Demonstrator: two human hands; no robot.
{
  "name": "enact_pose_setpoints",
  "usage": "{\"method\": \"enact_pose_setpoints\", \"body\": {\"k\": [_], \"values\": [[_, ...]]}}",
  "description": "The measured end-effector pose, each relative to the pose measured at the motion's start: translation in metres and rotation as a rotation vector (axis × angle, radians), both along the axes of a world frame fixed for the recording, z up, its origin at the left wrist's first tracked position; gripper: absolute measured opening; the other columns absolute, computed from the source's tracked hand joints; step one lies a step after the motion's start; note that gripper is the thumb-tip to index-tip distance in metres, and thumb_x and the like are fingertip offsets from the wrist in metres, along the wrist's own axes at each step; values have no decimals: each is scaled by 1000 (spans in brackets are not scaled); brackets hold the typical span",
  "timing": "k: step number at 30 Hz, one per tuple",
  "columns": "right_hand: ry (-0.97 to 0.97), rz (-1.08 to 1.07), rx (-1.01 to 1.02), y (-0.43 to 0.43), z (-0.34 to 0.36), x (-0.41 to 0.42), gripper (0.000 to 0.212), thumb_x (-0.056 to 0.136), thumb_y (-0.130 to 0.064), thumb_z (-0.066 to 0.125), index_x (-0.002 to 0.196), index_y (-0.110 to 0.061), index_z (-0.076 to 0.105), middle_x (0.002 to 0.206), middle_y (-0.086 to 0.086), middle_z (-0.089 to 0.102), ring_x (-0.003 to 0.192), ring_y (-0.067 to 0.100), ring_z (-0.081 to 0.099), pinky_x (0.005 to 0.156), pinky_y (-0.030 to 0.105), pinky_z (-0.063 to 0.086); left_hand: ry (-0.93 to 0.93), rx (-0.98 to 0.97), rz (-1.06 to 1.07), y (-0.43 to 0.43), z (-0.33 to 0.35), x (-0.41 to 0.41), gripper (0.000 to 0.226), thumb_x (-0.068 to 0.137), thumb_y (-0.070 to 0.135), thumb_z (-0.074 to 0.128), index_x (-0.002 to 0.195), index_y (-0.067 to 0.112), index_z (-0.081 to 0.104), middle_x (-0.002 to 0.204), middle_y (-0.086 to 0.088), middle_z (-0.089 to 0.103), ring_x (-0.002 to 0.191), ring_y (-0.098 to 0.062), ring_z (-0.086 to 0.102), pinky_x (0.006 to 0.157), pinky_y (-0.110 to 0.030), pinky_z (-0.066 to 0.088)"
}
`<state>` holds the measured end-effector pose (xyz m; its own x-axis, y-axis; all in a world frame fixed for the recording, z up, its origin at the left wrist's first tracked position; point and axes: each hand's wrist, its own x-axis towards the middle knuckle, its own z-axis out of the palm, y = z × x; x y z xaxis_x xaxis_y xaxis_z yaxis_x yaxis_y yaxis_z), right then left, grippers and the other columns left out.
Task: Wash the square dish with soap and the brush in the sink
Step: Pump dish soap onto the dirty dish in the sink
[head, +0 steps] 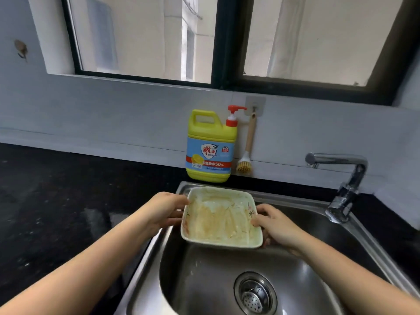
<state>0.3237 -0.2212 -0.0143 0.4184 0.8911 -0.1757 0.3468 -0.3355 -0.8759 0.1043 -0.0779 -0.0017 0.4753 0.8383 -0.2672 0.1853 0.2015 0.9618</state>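
Note:
A pale green square dish (221, 218), smeared with yellowish residue, is held above the back left part of the steel sink (227, 280). My left hand (167, 210) grips its left rim and my right hand (276, 225) grips its right rim, thumb over the edge. A yellow soap bottle (210, 146) with a red pump stands on the counter behind the sink. Beside it on the right, a wooden-handled brush (247, 151) hangs from a wall hook, bristles down.
A chrome tap (341, 178) stands at the sink's right back corner, its spout pointing left. The drain strainer (255, 294) lies in the basin bottom. Black counter (56, 212) stretches to the left. A window runs above the backsplash.

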Motion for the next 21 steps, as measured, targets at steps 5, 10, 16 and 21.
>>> {"method": "enact_pose_setpoints", "body": {"k": [5,10,16,21], "values": [[39,-52,-79,-33,-21,37,20,88,-6,50,107,-13,53,74,11,62,45,14,51,42,25,42,56,-57,-75,-21,-20,43,21,86,9,59,105,1,63,99,-15,69,87,-24,67,74,-31,56],[53,-71,-183,-50,-44,68,21,88,-10,51,109,-15,51,85,15,67,60,24,63,49,29,52,111,-128,-115,-36,-41,84,25,85,7,58,108,-3,61,103,-18,67,82,-23,66,65,-28,53],[51,-82,-329,-54,-78,95,23,87,-7,47,109,-14,47,85,19,67,54,22,64,46,28,50,215,-161,-109,-49,-73,125,39,86,3,55,124,-5,50,111,-18,60,85,-25,61,59,-28,51],[-12,-99,-429,-51,-101,108,23,86,-5,49,107,-16,47,100,19,65,63,26,66,54,36,56,250,-214,-131,-59,-88,147,36,87,-1,49,122,-2,48,91,-14,55,78,-24,57,64,-32,48]]}}
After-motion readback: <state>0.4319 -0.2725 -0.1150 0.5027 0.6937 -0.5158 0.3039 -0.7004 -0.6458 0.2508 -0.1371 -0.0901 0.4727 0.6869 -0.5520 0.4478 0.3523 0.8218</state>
